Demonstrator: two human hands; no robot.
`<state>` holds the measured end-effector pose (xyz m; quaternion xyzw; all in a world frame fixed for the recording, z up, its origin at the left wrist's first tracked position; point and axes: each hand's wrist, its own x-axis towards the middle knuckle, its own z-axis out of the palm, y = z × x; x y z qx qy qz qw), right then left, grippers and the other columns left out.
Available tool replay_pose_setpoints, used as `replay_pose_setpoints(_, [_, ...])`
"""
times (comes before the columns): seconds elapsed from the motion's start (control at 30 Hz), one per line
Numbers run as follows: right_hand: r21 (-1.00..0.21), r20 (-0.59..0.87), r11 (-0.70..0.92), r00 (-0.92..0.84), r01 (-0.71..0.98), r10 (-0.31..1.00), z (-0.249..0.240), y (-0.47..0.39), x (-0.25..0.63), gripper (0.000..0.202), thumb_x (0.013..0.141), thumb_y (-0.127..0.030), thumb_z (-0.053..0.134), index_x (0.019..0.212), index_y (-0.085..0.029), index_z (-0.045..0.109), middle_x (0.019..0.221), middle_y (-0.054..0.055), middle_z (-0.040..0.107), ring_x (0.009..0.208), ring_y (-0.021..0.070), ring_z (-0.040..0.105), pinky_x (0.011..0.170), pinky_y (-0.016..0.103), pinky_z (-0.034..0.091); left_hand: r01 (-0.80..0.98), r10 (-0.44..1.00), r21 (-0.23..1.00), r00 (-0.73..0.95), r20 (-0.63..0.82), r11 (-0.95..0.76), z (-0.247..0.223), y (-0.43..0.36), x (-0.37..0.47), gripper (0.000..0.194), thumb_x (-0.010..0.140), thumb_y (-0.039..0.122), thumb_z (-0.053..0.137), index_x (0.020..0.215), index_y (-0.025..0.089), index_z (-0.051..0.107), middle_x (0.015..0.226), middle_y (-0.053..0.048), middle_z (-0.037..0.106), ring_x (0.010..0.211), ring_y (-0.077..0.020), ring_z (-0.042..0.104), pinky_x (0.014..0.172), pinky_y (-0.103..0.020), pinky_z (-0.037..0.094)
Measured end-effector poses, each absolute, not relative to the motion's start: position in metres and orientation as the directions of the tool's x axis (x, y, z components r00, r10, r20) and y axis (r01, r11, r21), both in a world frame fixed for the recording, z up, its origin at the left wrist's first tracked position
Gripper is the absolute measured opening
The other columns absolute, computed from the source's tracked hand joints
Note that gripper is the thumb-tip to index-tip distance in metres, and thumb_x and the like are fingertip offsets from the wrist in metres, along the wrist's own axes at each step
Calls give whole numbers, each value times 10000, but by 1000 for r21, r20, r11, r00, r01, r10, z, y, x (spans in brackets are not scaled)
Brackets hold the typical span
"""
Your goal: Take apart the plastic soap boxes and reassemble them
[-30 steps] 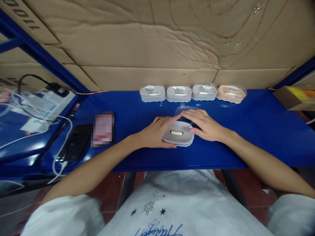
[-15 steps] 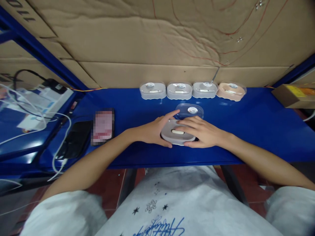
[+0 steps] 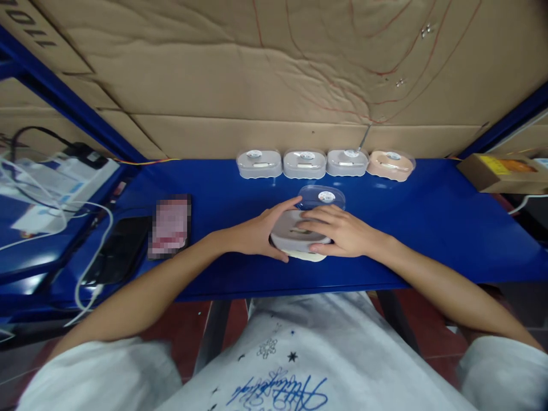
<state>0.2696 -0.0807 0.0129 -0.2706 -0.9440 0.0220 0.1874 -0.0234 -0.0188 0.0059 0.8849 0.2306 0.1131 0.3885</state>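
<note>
A grey oval box (image 3: 287, 234) sits near the front edge of the blue table (image 3: 428, 228). My left hand (image 3: 261, 231) grips its left side, fingers curled over the top. From the right, my right hand (image 3: 338, 231) lies over the box's top and right side. A pale cream part (image 3: 306, 256) shows just under the grey piece at its front. A clear lid (image 3: 322, 197) with a round white sticker lies flat on the table right behind the box.
Along the cardboard back wall stands a row of closed boxes: three grey (image 3: 305, 163) and one peach (image 3: 390, 165). A blurred card (image 3: 168, 225) and a black phone (image 3: 113, 256) with white cables lie to the left. A cardboard box (image 3: 492, 171) sits far right.
My right hand slid from the clear lid onto the grey box. Both hands now grip it, and its grey top has come up slightly, showing a cream part below.
</note>
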Motion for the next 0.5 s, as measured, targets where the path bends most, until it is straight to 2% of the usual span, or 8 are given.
replay_pose_setpoints(0.1, [-215, 371, 845, -759, 490, 535, 22, -82, 276, 517, 1121, -530, 497, 1452, -174, 673, 1500, 180, 678, 1338, 309, 674, 1121, 515, 540, 305, 483, 783, 876, -7, -543, 13, -18, -25, 1533, 676, 654, 988, 1757, 353, -57, 1768, -197, 314, 1616, -425, 362, 1329, -625, 262])
replay_pose_setpoints(0.17, [-254, 381, 832, -739, 494, 555, 29, -83, 283, 487, 1135, -506, 467, 1435, -188, 683, 1486, 161, 693, 1318, 286, 696, 1108, 487, 553, 335, 506, 789, 862, -37, -514, 18, -19, -24, 1519, 700, 665, 969, 1756, 347, -75, 1788, -201, 267, 1618, -424, 359, 1319, -613, 290])
replay_pose_setpoints(0.3, [-309, 382, 780, -680, 544, 626, 39, -83, 294, 467, 1148, -471, 421, 1409, -197, 695, 1437, 147, 728, 1319, 302, 707, 1086, 486, 569, 399, 514, 741, 854, -84, -541, 27, -23, -23, 1475, 716, 704, 940, 1762, 319, -27, 1818, -207, 172, 1613, -445, 360, 1308, -631, 305])
replay_pose_setpoints(0.43, [-422, 411, 740, -616, 524, 672, 36, -79, 294, 371, 1130, -422, 481, 1326, -226, 726, 1340, 107, 771, 1261, 274, 727, 1077, 436, 579, 421, 493, 694, 863, -108, -584, 28, -24, -27, 1472, 699, 723, 942, 1765, 337, 2, 1806, -199, 226, 1570, -458, 427, 1264, -638, 384])
replay_pose_setpoints(0.5, [-458, 420, 748, -625, 480, 658, 31, -78, 288, 350, 1114, -432, 532, 1314, -212, 716, 1288, 107, 778, 1197, 252, 740, 1037, 406, 584, 426, 485, 671, 867, -113, -606, 26, -24, -28, 1399, 725, 727, 924, 1765, 336, 75, 1799, -190, 256, 1582, -460, 407, 1277, -645, 361])
